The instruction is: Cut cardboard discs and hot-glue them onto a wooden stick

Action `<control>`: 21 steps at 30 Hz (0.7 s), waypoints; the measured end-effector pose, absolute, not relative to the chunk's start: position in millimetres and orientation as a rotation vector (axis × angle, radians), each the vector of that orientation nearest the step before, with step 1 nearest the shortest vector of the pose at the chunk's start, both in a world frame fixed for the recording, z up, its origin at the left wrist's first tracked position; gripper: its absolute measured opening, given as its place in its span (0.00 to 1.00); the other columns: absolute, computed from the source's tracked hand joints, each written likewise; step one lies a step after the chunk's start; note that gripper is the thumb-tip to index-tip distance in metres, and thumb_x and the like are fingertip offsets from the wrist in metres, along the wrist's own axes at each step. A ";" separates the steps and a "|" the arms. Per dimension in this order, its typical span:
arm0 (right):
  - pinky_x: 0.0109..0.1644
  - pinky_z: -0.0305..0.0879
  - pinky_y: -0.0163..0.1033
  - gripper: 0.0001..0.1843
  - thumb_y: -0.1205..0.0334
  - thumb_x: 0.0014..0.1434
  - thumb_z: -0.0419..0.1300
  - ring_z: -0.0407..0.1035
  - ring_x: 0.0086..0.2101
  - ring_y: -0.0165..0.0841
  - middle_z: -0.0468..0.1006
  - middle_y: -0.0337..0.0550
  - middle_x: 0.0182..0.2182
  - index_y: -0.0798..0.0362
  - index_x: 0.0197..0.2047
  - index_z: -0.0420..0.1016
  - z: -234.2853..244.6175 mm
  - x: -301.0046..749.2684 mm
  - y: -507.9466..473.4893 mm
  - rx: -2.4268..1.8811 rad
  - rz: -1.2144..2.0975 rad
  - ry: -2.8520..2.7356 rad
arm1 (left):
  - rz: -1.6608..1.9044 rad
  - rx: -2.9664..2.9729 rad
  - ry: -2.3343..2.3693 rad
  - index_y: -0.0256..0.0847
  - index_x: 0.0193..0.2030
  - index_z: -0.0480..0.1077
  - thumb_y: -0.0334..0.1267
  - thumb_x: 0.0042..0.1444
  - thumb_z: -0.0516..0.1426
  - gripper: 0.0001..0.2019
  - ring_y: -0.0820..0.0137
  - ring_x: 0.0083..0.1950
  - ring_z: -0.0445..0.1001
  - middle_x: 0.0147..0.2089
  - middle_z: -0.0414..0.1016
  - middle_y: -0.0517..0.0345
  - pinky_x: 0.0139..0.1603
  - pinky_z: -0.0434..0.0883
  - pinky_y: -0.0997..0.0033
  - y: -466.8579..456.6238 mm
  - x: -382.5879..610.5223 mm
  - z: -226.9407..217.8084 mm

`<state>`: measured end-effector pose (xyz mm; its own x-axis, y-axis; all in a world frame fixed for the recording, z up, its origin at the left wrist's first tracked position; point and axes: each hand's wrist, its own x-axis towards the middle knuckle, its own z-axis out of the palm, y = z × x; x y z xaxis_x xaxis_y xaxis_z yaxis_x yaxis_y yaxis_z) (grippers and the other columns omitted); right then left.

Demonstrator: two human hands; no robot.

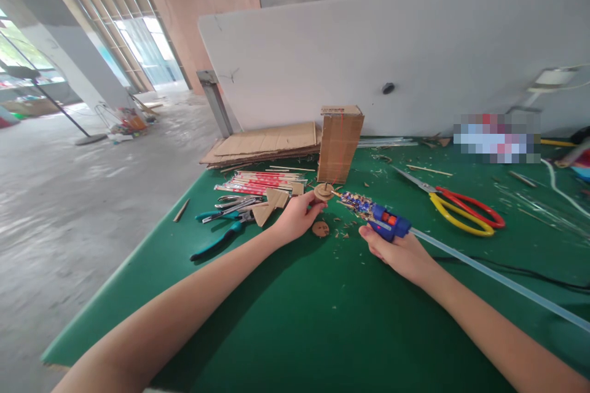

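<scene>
My left hand [297,216] pinches a small round cardboard disc [323,191] with a thin stick through its middle. My right hand [400,250] grips a blue glue gun [385,219] whose nozzle points left at the disc. A long clear glue stick [498,278] runs back from the gun to the right. A second cardboard disc [320,229] lies on the green table [322,319] just below the held one. Right behind the disc stands an upright cardboard box [338,144].
Left of my hand lie teal-handled pliers [220,239], cardboard cut-outs [271,204] and a bundle of red-and-white wrapped sticks [262,183]. Flat cardboard sheets [267,142] are stacked behind. Red-and-yellow scissors [456,209] lie to the right. A white board [415,49] backs the table. A black cable [530,270] crosses at right.
</scene>
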<state>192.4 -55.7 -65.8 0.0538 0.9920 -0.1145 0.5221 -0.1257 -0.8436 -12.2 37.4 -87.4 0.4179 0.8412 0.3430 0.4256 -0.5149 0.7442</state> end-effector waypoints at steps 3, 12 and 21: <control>0.23 0.57 0.36 0.23 0.37 0.50 0.54 0.61 0.17 0.30 0.65 0.35 0.15 0.49 0.24 0.64 -65.9 191.8 -55.4 -1.732 0.973 -1.526 | 0.966 2.104 1.061 0.37 0.42 0.69 0.36 0.58 0.51 0.09 0.68 0.40 0.77 0.39 0.79 0.53 0.38 0.72 0.72 36.7 -11.9 -86.2; 0.22 0.56 0.36 0.22 0.38 0.49 0.55 0.61 0.17 0.30 0.65 0.35 0.14 0.49 0.23 0.64 -64.9 190.5 -55.9 -1.733 0.982 -1.492 | 0.952 2.138 1.062 0.37 0.41 0.71 0.34 0.59 0.50 0.10 0.68 0.40 0.76 0.39 0.79 0.54 0.44 0.72 0.69 35.4 -12.6 -83.1; 0.23 0.59 0.37 0.22 0.39 0.49 0.57 0.63 0.18 0.31 0.67 0.37 0.15 0.49 0.22 0.64 -70.0 194.7 -54.2 -1.713 1.005 -1.525 | 0.958 2.121 1.034 0.38 0.43 0.70 0.35 0.59 0.50 0.10 0.67 0.42 0.76 0.40 0.78 0.53 0.45 0.71 0.69 35.3 -12.9 -83.6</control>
